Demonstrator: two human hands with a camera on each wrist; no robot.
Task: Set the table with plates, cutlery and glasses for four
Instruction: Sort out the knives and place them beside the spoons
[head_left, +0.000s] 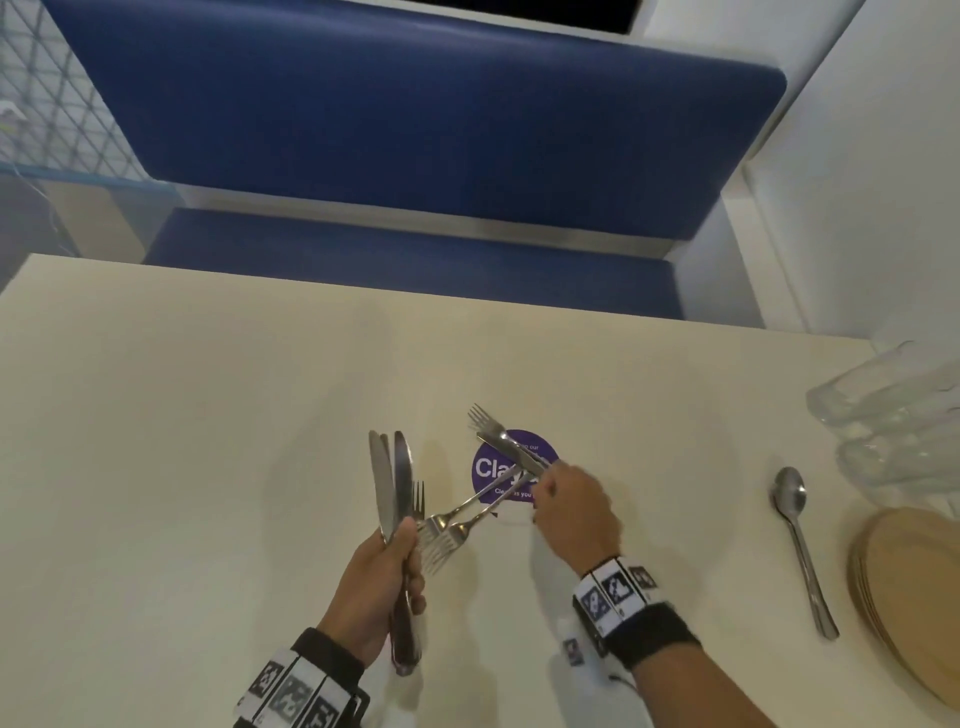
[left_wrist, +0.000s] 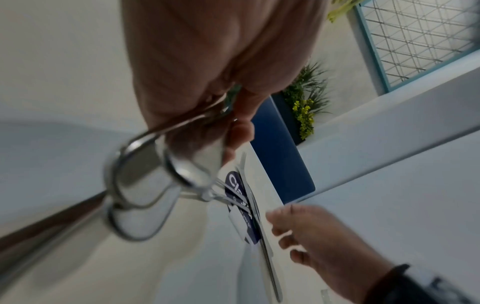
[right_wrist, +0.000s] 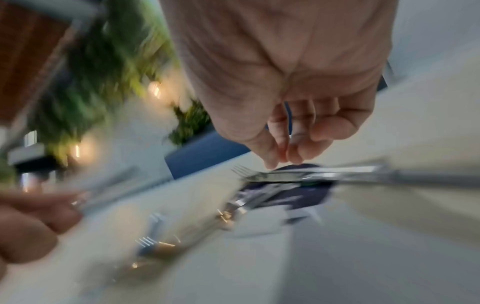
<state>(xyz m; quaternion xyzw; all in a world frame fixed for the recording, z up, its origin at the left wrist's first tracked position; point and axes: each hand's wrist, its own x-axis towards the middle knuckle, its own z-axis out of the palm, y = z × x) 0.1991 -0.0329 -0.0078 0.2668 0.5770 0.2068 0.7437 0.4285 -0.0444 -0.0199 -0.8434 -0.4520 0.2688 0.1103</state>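
Observation:
My left hand (head_left: 400, 545) grips a bundle of knives (head_left: 389, 483) with blades up, plus one fork (head_left: 418, 499); their handle ends (left_wrist: 137, 181) fill the left wrist view. A knife (head_left: 506, 449) and a fork (head_left: 480, 415) lie across a purple round sticker (head_left: 488, 467). My right hand (head_left: 543, 486) reaches over their handles with curled fingertips (right_wrist: 272, 160) just above or on them; a grip is not visible. Two more forks (head_left: 447, 535) lie on the table between my hands.
At the right of the cream table (head_left: 182, 415) lie a lone spoon (head_left: 792, 519), a stack of tan plates (head_left: 914, 582) and several clear glasses (head_left: 883, 395). A blue bench (head_left: 415, 130) runs beyond the far edge. A white wall is on the right.

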